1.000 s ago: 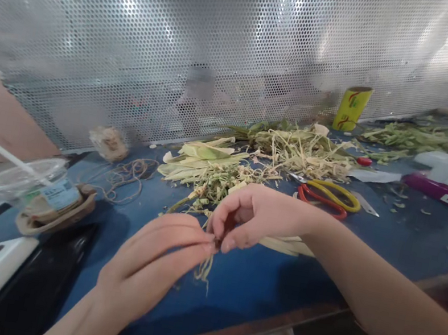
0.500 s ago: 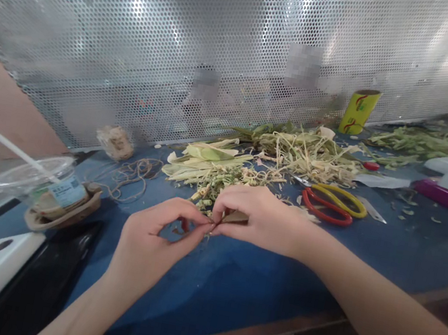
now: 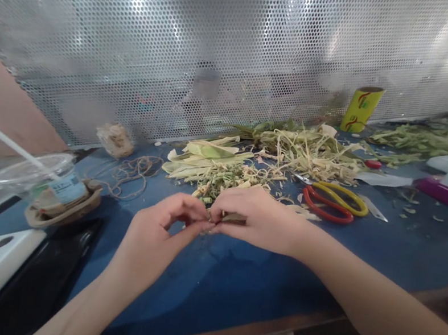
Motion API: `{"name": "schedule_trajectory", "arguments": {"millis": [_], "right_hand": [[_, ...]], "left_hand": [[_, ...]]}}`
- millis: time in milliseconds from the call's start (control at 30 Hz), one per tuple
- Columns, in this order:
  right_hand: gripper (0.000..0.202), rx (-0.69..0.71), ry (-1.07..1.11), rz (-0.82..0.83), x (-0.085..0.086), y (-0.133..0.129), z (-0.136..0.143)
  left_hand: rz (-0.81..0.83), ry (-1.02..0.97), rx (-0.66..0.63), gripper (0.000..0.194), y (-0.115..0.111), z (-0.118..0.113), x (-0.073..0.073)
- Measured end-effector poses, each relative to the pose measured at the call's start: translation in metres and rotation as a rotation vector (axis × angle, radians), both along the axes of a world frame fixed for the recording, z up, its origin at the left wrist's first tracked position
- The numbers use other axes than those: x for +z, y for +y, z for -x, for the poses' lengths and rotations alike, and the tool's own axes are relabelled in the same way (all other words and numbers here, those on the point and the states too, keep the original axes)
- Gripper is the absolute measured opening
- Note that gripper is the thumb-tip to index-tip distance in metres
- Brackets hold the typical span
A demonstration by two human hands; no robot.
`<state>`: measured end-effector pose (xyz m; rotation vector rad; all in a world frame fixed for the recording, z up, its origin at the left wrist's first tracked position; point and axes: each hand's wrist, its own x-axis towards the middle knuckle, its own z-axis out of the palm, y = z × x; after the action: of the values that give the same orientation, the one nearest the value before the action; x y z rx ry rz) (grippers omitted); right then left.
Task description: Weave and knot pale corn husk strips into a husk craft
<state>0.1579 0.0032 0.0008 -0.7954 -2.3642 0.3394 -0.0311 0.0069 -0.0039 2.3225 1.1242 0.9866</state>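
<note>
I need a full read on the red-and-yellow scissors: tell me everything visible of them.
The scissors have two large, smooth handle loops, one yellow, one red, with the red one nearer the camera. The short visible part of the blades looks like silvery metal. They lie on the blue tabletop, loops to the right, blades pointing left toward the straw-like pile; whether the tips touch it is unclear. Neither the left hand nor the right hand touches them.

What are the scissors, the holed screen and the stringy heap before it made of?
Scissors: probably metal blades, silvery and shiny; handles smooth, red and yellow, perhaps plastic-coated.
Screen: likely bare metal, with bright reflections and regular perforations.
Heap: apparently dried plant matter, matt, pale and curling.
</note>
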Motion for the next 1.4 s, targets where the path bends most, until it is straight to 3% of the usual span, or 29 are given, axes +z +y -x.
{"name": "schedule_trajectory", "arguments": {"millis": [100, 200, 333, 567, 733, 833, 933, 1100, 1233, 1400], "right_hand": [[0.005, 0.009, 0.053, 0.008, -0.002, 0.001, -0.001], [0.006, 0.009, 0.09, 0.021, -0.004, 0.001, -0.002], [0.008, 0.035, 0.129, 0.065, -0.004, 0.001, 0.0], [0.004, 0.059, 0.171, 0.222, 0.002, -0.003, -0.001], [0.003, -0.001, 0.268, 0.422, 0.0, -0.001, 0.001], [0.007, -0.055, 0.35, 0.568, -0.002, 0.003, 0.004], [0.013, -0.125, 0.401, 0.608, -0.006, 0.007, 0.005], [0.019, -0.163, 0.51, 0.738, -0.008, 0.009, 0.003], [0.015, -0.159, 0.634, 0.905, -0.001, 0.004, 0.0], [0.012, -0.09, 0.688, 0.977, 0.004, 0.0, -0.002]], "left_hand": [[-0.022, -0.031, -0.012, 0.045, 0.0, 0.0, 0.002], [-0.161, 0.037, -0.048, 0.059, 0.0, 0.002, 0.002], [-0.273, 0.15, -0.105, 0.062, -0.001, 0.005, 0.001], [-0.139, 0.111, -0.182, 0.06, 0.002, 0.009, 0.004], [-0.269, 0.073, -0.087, 0.058, 0.0, 0.007, 0.005], [-0.376, 0.106, 0.029, 0.053, -0.004, 0.002, 0.002], [-0.538, 0.124, 0.073, 0.049, -0.008, -0.004, -0.003], [-0.76, 0.153, -0.004, 0.058, -0.006, -0.004, -0.012], [-1.012, 0.238, -0.114, 0.043, -0.007, -0.001, -0.011], [-1.332, 0.351, -0.217, 0.027, -0.014, -0.006, -0.003]]}}
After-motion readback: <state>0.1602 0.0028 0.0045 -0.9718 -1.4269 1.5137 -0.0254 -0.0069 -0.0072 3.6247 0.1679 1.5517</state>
